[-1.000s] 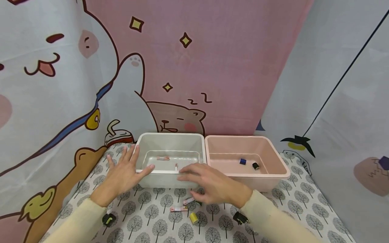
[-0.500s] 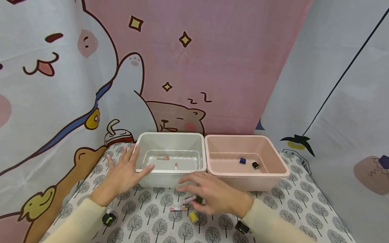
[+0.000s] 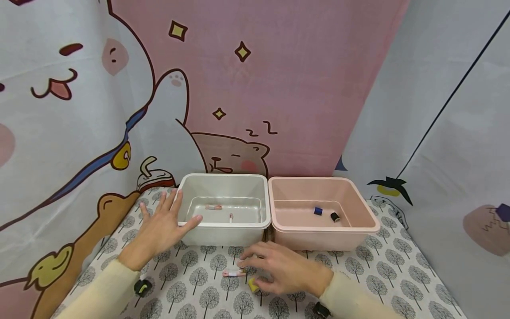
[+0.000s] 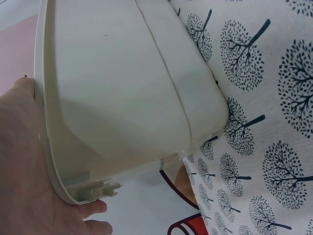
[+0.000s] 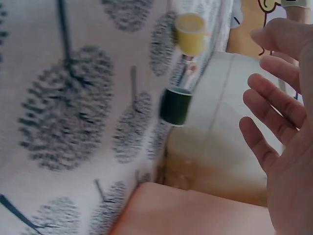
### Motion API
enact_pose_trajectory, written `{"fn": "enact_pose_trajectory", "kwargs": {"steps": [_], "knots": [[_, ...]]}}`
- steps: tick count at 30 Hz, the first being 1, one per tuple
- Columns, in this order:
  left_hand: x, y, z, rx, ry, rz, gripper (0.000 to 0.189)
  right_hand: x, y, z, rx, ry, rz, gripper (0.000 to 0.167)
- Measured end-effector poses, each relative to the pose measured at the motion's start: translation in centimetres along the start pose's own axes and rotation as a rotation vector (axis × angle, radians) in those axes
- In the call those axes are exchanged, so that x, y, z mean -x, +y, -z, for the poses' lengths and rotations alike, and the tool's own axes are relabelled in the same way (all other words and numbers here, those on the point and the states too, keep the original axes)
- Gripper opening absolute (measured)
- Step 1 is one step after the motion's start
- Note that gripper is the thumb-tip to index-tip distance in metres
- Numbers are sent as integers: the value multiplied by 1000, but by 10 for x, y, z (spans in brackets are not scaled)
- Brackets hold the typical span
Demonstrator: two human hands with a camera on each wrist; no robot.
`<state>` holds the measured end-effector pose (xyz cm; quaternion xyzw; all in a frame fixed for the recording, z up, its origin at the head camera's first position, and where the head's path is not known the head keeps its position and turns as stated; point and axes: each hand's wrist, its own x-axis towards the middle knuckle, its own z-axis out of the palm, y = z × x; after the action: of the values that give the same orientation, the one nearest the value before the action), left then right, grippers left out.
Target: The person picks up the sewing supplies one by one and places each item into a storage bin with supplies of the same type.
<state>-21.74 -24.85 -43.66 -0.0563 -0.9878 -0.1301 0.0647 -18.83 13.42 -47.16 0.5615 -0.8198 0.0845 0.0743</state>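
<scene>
My left hand (image 3: 159,230) rests against the left front corner of the white bin (image 3: 223,237), its fingers spread along the rim. Over the cloth in front of the bins hovers my right hand (image 3: 284,268), holding nothing, fingers loosely bent. Just below it lies a yellow thread spool (image 3: 253,285), partly covered by the thumb. A small pink-and-white folded bundle (image 3: 234,274) is left of the fingertips. The right wrist view shows a dark green thread spool (image 5: 176,106) near the yellow one, apart from the fingers; the right hand hides it in the head view.
Two pink-and-white bundles (image 3: 214,207) lie inside the white bin. The pink bin (image 3: 322,240), beside it on the right, holds a blue spool (image 3: 318,211) and a black spool (image 3: 335,217). Tree-print cloth (image 3: 199,288) covers the table; a cartoon curtain hangs behind.
My right hand has moved down and nearer me, from the white bin's front rim to above the spools and bundles on the cloth. The left hand has stayed put.
</scene>
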Motion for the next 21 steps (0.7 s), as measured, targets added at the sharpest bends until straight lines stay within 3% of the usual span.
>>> {"fn": "enact_pose_trajectory", "kwargs": {"steps": [6,21], "knots": [[0,0,0,4,-2,1,118,8,2,-14,0,-45,-10,53],[0,0,0,21,-10,0,117,18,3,-36,15,-19,2,57]]}}
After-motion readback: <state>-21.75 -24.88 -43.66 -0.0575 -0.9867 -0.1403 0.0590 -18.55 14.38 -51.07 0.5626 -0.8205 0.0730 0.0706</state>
